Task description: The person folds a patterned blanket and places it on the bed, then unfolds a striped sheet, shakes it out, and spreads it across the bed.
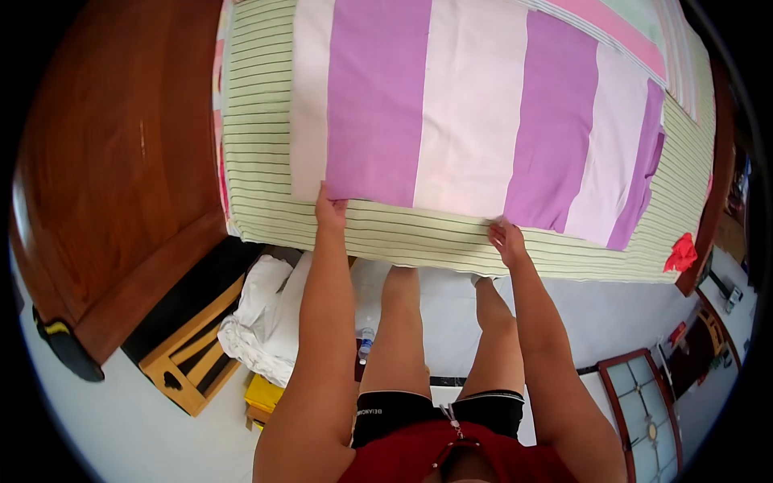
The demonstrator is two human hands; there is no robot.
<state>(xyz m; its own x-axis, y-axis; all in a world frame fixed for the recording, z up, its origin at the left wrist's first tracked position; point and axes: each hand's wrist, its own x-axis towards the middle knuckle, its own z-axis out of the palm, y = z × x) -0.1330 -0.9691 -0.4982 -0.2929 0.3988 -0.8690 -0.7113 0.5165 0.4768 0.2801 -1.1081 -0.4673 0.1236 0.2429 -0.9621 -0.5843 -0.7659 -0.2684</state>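
Observation:
A sheet [467, 113] with wide purple and white stripes lies spread over the bed, its near edge running roughly parallel to the bed's side. My left hand [330, 211] grips that edge near its left corner, at the first purple stripe. Farther right, my right hand [506, 240] pinches the same edge where a white stripe meets a purple one. Under the sheet is a green bedcover [262, 145] with thin dark lines. At the sheet's right end the purple border is rumpled.
A brown wooden headboard [121, 161] rises at the left. Beside the bed are a wooden chair or rack [193, 346], white bedding [262, 314], a yellow box [263, 393] and a bottle [366, 342]. A red cloth [681, 253] lies on the bed's right corner.

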